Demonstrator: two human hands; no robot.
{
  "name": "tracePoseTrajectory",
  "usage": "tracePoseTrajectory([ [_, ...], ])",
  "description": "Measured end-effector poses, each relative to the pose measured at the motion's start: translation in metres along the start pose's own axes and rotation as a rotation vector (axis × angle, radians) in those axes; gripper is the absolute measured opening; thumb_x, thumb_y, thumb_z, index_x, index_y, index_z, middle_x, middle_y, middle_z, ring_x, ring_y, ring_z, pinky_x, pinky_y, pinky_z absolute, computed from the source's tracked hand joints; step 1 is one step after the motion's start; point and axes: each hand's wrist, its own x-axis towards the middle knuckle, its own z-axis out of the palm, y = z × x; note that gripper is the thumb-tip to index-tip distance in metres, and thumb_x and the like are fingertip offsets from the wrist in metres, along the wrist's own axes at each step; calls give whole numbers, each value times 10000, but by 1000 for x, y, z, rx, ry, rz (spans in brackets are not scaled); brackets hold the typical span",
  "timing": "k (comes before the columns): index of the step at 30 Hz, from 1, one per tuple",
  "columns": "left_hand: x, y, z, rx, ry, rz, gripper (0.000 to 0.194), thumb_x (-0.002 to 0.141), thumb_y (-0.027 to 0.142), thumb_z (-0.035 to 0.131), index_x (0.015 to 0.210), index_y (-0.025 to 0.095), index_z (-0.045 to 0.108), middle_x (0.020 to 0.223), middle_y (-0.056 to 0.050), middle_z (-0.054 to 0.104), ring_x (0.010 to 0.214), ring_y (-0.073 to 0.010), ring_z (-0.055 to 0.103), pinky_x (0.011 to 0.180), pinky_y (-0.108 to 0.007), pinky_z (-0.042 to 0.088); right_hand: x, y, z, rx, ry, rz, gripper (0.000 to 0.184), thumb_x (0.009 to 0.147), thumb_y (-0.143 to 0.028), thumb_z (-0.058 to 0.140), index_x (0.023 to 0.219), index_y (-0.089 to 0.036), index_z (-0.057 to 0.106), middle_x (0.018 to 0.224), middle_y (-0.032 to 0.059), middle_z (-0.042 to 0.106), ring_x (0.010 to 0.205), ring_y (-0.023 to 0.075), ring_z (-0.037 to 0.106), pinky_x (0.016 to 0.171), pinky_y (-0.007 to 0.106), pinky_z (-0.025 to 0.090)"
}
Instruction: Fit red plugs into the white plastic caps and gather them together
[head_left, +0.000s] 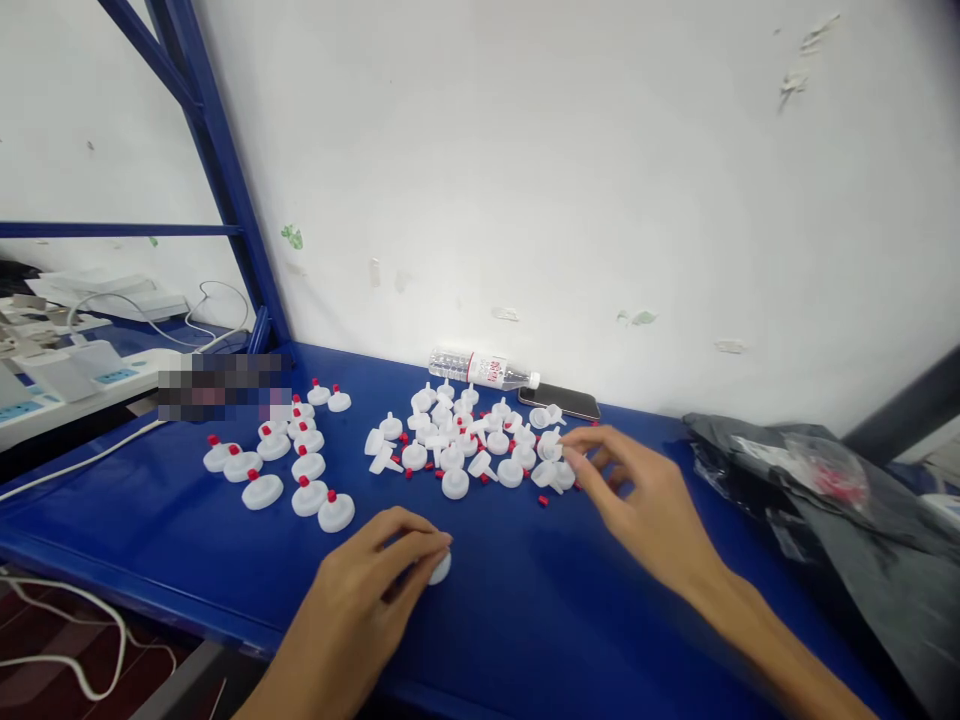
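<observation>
My left hand [375, 575] is closed, its fingertips pinching the top of a white nozzle cap [440, 570] close above the blue table; the nozzle is hidden by the fingers. At the right edge of a loose pile of white nozzle caps [452, 457], my right hand [637, 490] has thumb and forefinger brought together on another white nozzle cap [550, 446]. Small red tips [543, 501] lie scattered among the pile. To the left, several white caps with red tips on their nozzles [308, 495] stand upright in loose rows.
Behind the pile lie a clear plastic bottle [487, 370] and a dark phone [559, 401] along the wall. Grey plastic bags [832, 530] cover the table's right side. Power strips [142, 372] with a white cable are at the left, near a blue metal frame [225, 150].
</observation>
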Motion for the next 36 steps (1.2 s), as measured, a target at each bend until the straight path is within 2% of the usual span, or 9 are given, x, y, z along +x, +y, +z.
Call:
tracePoseTrajectory([
  [2, -1, -7, -9, 73, 63, -33, 191, 981, 228, 579, 958, 282, 762, 929, 14, 753, 779, -124, 733, 710, -190, 570, 5, 12, -12, -230, 97, -30, 256, 1014, -422, 518, 1110, -249, 681, 960, 46, 732, 680, 161, 634, 614, 300, 486],
  [5, -7, -21, -26, 210, 180, -162, 174, 951, 408, 621, 976, 301, 756, 841, 37, 772, 631, -133, 714, 600, -210, 560, 8, 25, -20, -430, 23, -58, 247, 1030, -391, 497, 1118, -262, 687, 944, 26, 725, 631, 145, 619, 633, 309, 465],
  [12, -14, -40, -51, 374, 239, -368, 287, 891, 588, 603, 930, 344, 749, 926, 53, 798, 650, -171, 750, 603, -250, 552, 4, 30, -4, -572, -208, -138, 262, 1055, -379, 483, 1233, -310, 661, 1063, 11, 703, 650, 139, 647, 630, 298, 452],
  [18, -13, -41, -49, 389, 227, -375, 295, 912, 577, 594, 1059, 355, 722, 983, 45, 772, 605, -157, 699, 589, -274, 520, 5, 35, -7, -587, -190, -176, 243, 1059, -378, 474, 1121, -301, 697, 1114, 30, 668, 669, 138, 631, 594, 290, 446],
  [24, -12, -16, -42, 401, 369, -209, 190, 986, 420, 582, 1111, 319, 684, 1160, 16, 673, 579, -107, 525, 685, -312, 493, 9, 14, -14, -181, -123, -26, 251, 986, -492, 594, 954, -275, 718, 1075, 32, 708, 722, 148, 648, 626, 283, 493],
  [26, -11, -5, -32, 290, 305, -155, 174, 980, 373, 616, 1137, 323, 670, 1093, 20, 672, 613, -104, 559, 630, -259, 510, 7, 5, -10, -5, -165, 73, 286, 974, -523, 600, 949, -256, 699, 887, 15, 717, 686, 150, 640, 571, 261, 454],
  [28, -9, 4, -17, 180, 137, -100, 288, 972, 337, 639, 1259, 349, 625, 1146, 19, 675, 614, -81, 604, 582, -200, 538, 3, -4, -1, 150, -246, 152, 291, 975, -516, 601, 948, -235, 673, 705, -20, 655, 628, 138, 612, 560, 247, 428],
  [31, -4, 11, 8, 155, -71, -2, 483, 996, 259, 592, 1450, 392, 492, 1361, -14, 627, 702, -81, 694, 615, -178, 583, -5, -14, 15, 427, -436, 205, 266, 961, -482, 639, 949, -217, 645, 750, -34, 656, 604, 102, 590, 601, 233, 455],
  [36, -2, 8, 26, 162, -25, 213, 470, 1025, 160, 512, 1472, 298, 470, 1260, -47, 706, 1059, -171, 727, 830, -242, 609, -11, -22, 20, 570, -595, 230, 303, 973, -502, 609, 1053, -218, 680, 895, 0, 725, 598, 99, 605, 599, 240, 495],
])
